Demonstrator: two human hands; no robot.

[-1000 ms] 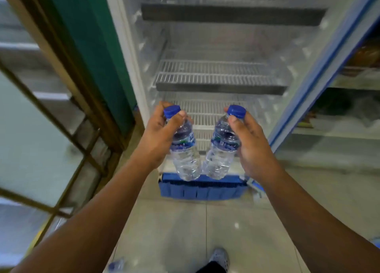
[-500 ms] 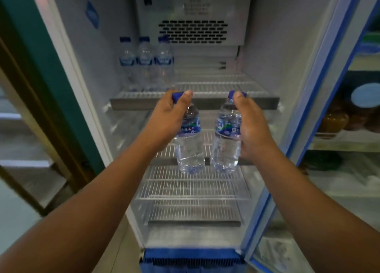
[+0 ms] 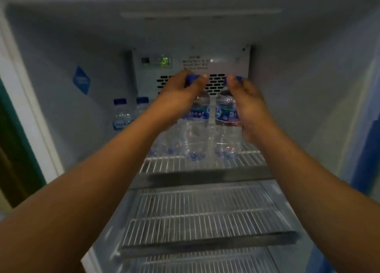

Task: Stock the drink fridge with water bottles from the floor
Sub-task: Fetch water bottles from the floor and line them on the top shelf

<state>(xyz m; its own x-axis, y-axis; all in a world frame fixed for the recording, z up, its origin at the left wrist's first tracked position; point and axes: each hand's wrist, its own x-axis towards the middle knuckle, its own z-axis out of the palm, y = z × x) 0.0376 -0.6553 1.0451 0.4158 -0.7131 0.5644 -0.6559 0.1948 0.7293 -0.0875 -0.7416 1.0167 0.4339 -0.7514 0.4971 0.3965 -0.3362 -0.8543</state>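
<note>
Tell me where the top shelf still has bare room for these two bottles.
Top shelf: bare wire right of the right hand's bottle, out to the right wall, and along the front edge. Crowded at back left, where stocked bottles stand by the left wall. The shelf below looks bare.

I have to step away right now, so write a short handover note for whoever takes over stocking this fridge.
Left hand: shut on the left bottle near its blue cap.
Right hand: shut on the right bottle.
Both bottles are upright over the top shelf, near its front; whether they touch the wire is unclear.
Done: at least two bottles stand at the shelf's back left; more may be hidden behind the left arm.
Left: set these two down, release, fetch more. The lower shelves look empty.
</note>
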